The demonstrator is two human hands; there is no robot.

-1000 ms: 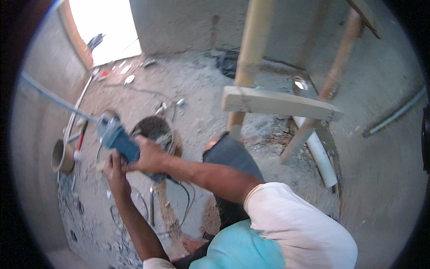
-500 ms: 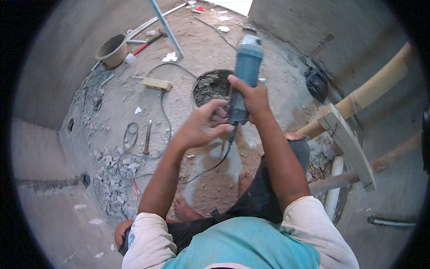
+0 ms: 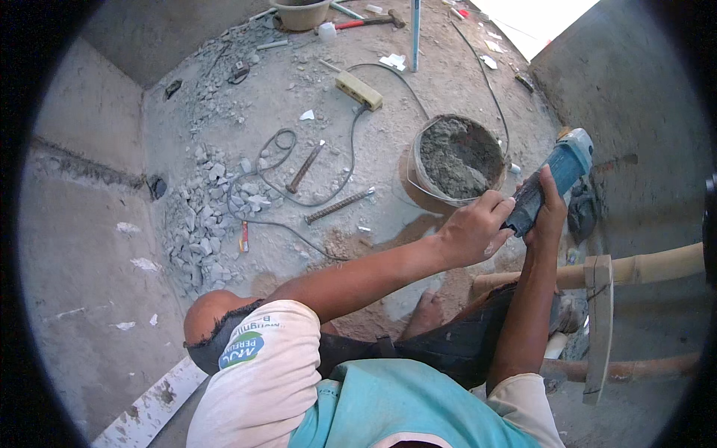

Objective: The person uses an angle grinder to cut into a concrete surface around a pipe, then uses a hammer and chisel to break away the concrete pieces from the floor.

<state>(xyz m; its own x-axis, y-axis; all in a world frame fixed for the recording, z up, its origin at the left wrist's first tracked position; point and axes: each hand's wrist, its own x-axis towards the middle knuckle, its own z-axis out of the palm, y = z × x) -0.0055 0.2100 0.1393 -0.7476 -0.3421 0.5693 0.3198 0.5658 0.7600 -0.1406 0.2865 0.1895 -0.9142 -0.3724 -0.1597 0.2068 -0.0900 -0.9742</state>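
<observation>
My right hand (image 3: 549, 209) wraps round the dark rear body of a blue angle grinder (image 3: 564, 168), its silver head pointing up and away to the right. Against the grinder's near end, the fingers of my left hand (image 3: 476, 228) are bent and pinched together; what lies between the fingertips is partly hidden. Just left of the tool stands a bucket (image 3: 418, 173) with wet grey mortar (image 3: 455, 157) inside.
A cream power strip (image 3: 358, 89) and grey cable (image 3: 351, 160) lie left of the bucket. Nearby are a short ribbed steel bar (image 3: 340, 207), a metal rod (image 3: 305, 168) and broken rubble (image 3: 202, 224). A hammer (image 3: 370, 22) lies farther back. Bamboo poles (image 3: 650, 265) cross at right.
The view has swung left. My hands have carried the grinder rightward, away from the bucket, and it now tilts to the right. My left fingers have closed in at its near end.
</observation>
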